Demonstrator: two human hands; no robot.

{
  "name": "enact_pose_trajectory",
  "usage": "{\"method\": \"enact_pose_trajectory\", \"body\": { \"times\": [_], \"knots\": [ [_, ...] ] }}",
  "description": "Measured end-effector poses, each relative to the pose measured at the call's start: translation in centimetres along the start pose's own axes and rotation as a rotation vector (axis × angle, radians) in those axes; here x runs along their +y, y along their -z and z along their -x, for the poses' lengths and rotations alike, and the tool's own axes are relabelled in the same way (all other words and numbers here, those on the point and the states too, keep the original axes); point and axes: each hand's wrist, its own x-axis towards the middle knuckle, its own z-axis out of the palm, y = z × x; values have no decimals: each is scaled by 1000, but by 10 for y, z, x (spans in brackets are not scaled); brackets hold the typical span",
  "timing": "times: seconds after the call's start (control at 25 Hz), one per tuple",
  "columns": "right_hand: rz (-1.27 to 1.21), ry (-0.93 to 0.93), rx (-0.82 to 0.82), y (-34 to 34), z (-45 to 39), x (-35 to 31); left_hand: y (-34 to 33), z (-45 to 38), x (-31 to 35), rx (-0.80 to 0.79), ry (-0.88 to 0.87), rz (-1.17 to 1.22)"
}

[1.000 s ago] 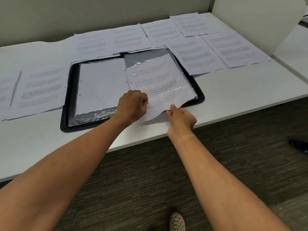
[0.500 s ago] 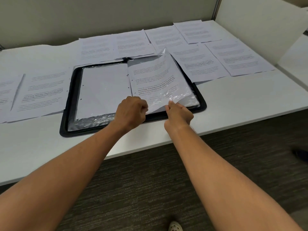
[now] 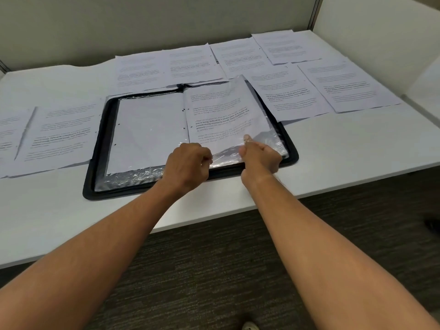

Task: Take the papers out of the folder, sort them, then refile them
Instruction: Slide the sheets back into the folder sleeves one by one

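An open black folder lies flat on the white desk. Its left page shows a blank sheet in a clear sleeve. On the right side a printed paper sits partly inside a clear plastic sleeve. My left hand is curled at the sleeve's lower left corner and pinches its edge. My right hand pinches the paper's lower edge, thumb on top, just inside the sleeve's open bottom.
Several printed sheets lie spread around the folder: two at the left, a row along the back, and more at the right. A partition wall stands at the right. The desk's front edge is close to my arms.
The printed paper has moved away from me, further into the right-hand sleeve. My right hand has followed it forward over the folder's lower edge. My left hand has stayed at the sleeve's corner.
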Motion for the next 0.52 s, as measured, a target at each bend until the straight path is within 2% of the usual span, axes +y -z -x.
{"method": "enact_pose_trajectory", "body": {
  "times": [0.16,0.24,0.4,0.52],
  "knots": [
    [201,212,154,23,-12,-8,0,-1,1,-9,25,4],
    [304,314,166,29,-17,-14,0,-1,3,-25,37,-10],
    [390,516,53,28,-15,-23,6,-3,6,-84,76,-1],
    [363,635,-100,16,-1,-27,24,-17,24,42,237,261]
  ]
}}
